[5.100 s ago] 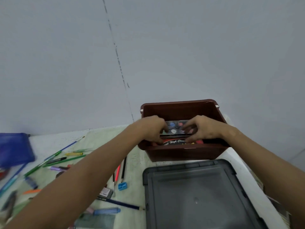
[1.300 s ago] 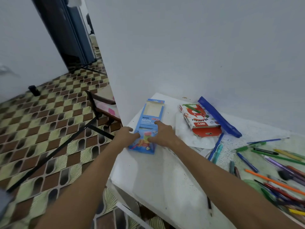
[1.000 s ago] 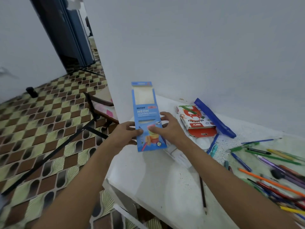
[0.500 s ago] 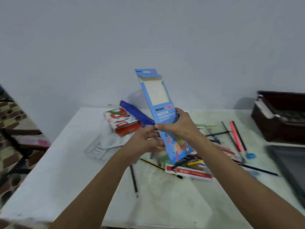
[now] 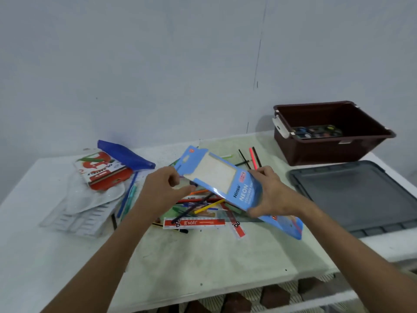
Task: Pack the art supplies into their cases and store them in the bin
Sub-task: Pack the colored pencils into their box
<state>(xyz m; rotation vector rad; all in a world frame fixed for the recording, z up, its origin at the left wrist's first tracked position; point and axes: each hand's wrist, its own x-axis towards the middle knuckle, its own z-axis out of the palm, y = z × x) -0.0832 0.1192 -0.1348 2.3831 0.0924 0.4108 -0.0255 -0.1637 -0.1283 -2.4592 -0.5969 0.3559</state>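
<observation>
1. Both hands hold the blue pencil box [image 5: 228, 185] mid-frame, tilted above the loose pencils [image 5: 203, 205].
2. Left hand [image 5: 163, 188] pinches its top flap, probably to open it; right hand [image 5: 270, 195] grasps the middle.
3. Brown bin [image 5: 334, 150] waits upper right.

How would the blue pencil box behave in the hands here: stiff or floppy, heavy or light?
The blue pencil box looks like thin card with a see-through window, so probably light and somewhat bendy. The left hand and right hand hold it aloft by its ends without visible sag, suggesting modest stiffness. It appears empty, likely crushable.
</observation>
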